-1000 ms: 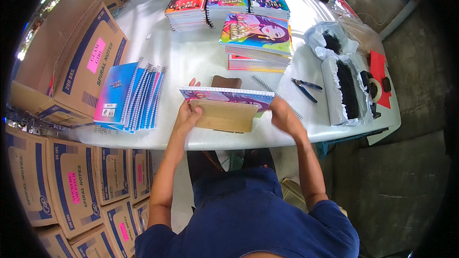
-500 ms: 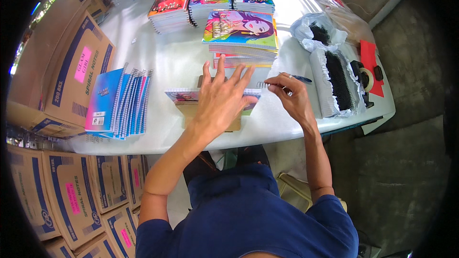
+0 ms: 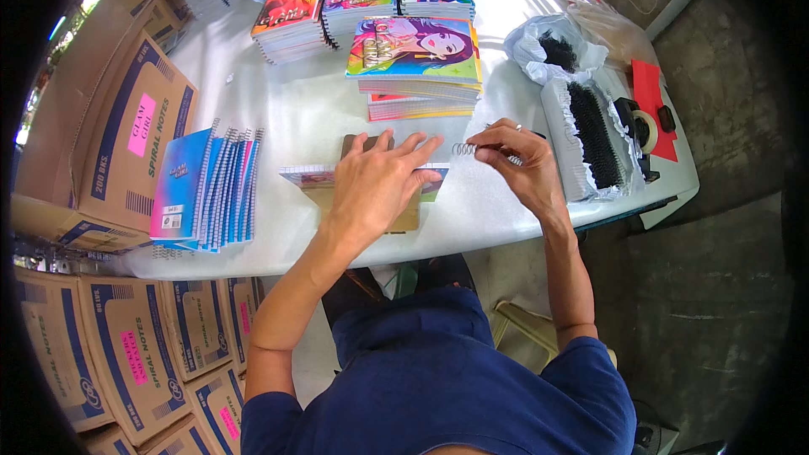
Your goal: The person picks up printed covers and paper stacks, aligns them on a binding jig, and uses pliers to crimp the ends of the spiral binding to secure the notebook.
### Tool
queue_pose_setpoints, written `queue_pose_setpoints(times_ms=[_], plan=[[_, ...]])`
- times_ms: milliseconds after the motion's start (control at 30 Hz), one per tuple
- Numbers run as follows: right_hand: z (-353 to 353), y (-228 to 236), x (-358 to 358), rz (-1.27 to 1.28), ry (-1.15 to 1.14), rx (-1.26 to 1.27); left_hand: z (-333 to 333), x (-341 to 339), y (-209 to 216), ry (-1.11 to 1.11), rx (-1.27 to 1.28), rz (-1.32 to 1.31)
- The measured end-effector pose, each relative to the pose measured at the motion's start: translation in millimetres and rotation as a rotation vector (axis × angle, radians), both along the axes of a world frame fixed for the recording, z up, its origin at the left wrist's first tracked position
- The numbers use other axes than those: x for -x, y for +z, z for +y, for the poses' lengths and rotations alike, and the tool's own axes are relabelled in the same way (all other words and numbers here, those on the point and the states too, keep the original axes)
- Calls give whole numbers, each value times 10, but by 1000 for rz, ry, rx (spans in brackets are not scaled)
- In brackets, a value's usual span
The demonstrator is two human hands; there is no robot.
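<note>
A notebook (image 3: 306, 175) stands on its long edge near the table's front, its white page edge facing up. Across its middle lies my left hand (image 3: 379, 185), fingers reaching over to the far side and thumb along the near side, keeping it upright. Brown board pieces (image 3: 406, 217) show under and behind the notebook. To the right, my right hand (image 3: 527, 160) pinches a short dark spiral coil (image 3: 463, 150) between thumb and fingertips. The coil's free end points at the notebook's right end, with a small gap. A ring is on my right hand.
Behind my hands is a stack of notebooks (image 3: 413, 50), with further stacks (image 3: 291, 13) beyond. Blue spiral notebooks (image 3: 181, 181) lean in a row at left beside a carton (image 3: 139, 131). At right sit a box of black coils (image 3: 597, 139) and a tape roll (image 3: 645, 131).
My right hand has turned slightly, and the coil remains in its pinch. My left fingers have drawn in a little over the notebook. The whole view has shifted slightly.
</note>
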State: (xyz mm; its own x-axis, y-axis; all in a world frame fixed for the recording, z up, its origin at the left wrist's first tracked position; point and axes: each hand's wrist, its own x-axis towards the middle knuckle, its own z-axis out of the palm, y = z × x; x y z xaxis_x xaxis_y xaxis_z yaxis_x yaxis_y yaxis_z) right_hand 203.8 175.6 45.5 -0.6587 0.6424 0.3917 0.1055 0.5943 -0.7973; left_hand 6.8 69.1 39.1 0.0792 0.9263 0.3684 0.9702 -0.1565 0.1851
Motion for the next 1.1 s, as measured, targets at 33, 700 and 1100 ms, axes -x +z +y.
queue_pose_setpoints(times_ms=[33, 700, 1100], plan=[[3, -7, -5, 1, -30, -11, -5, -7, 0, -3, 2, 4], [31, 14, -39, -106, 103, 93, -26, -36, -31, -5, -6, -32], [-111, 155, -30, -182, 98, -220, -62, -47, -39, 9, -1, -39]])
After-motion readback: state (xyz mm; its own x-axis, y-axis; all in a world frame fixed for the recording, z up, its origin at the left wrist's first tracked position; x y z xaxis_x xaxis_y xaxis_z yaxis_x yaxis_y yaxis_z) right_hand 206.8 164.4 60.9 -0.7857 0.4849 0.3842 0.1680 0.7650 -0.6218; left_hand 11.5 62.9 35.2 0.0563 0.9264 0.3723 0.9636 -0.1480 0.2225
